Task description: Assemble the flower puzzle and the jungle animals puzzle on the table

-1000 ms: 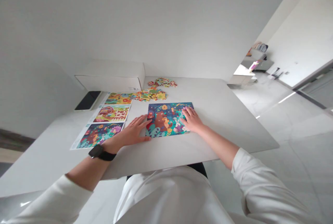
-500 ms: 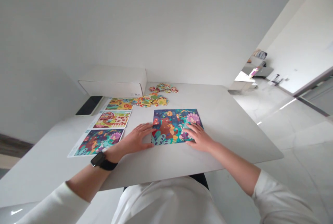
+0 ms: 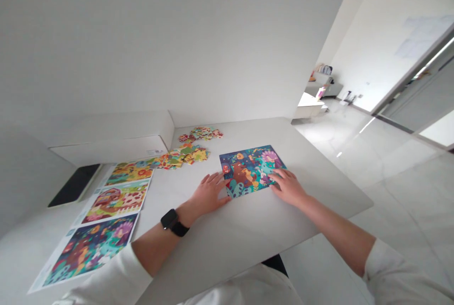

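Dark-blue rectangular animal puzzle [image 3: 248, 170] lies flat, right of centre on the pale table [image 3: 220, 239]. At far left, a white paper sheet [image 3: 115, 201] shows three colourful pictures; the bare left hand [image 3: 210, 192], spread wide, touches the puzzle's left edge; the bare right hand [image 3: 290, 187], loosely spread, rests at its near right corner.

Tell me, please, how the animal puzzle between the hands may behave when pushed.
The animal puzzle probably slides, since the tabletop looks smooth. Being thin, it is probably light, and, lying flat, unlikely to tip.
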`<act>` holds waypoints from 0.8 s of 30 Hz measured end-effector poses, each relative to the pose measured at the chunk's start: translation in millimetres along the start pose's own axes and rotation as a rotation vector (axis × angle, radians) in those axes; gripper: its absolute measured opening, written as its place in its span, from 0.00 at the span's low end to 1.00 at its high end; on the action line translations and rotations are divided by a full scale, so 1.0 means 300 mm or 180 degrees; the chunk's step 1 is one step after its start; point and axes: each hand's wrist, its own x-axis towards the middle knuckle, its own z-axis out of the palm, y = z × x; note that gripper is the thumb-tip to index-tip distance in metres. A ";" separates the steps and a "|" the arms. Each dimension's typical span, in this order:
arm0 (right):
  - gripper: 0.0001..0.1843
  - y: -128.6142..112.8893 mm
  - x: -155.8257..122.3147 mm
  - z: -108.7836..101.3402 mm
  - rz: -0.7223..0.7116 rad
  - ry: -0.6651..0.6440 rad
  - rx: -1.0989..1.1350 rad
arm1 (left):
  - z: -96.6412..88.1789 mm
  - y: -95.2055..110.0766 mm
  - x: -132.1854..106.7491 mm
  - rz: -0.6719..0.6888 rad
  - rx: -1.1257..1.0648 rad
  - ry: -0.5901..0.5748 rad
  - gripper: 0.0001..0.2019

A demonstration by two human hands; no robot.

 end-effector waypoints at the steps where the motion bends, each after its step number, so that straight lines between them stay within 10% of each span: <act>1: 0.22 0.014 0.012 -0.001 0.0093 0.0011 -0.0061 | 0.004 0.002 0.032 -0.0002 -0.0008 0.0027 0.32; 13: 0.21 0.187 0.302 0.045 0.0514 -0.0030 -0.0146 | 0.061 -0.072 0.362 0.0026 0.0176 0.0582 0.20; 24: 0.23 0.231 0.577 0.050 0.1312 -0.0346 -0.0151 | 0.022 -0.077 0.606 -0.0615 0.0313 0.0195 0.16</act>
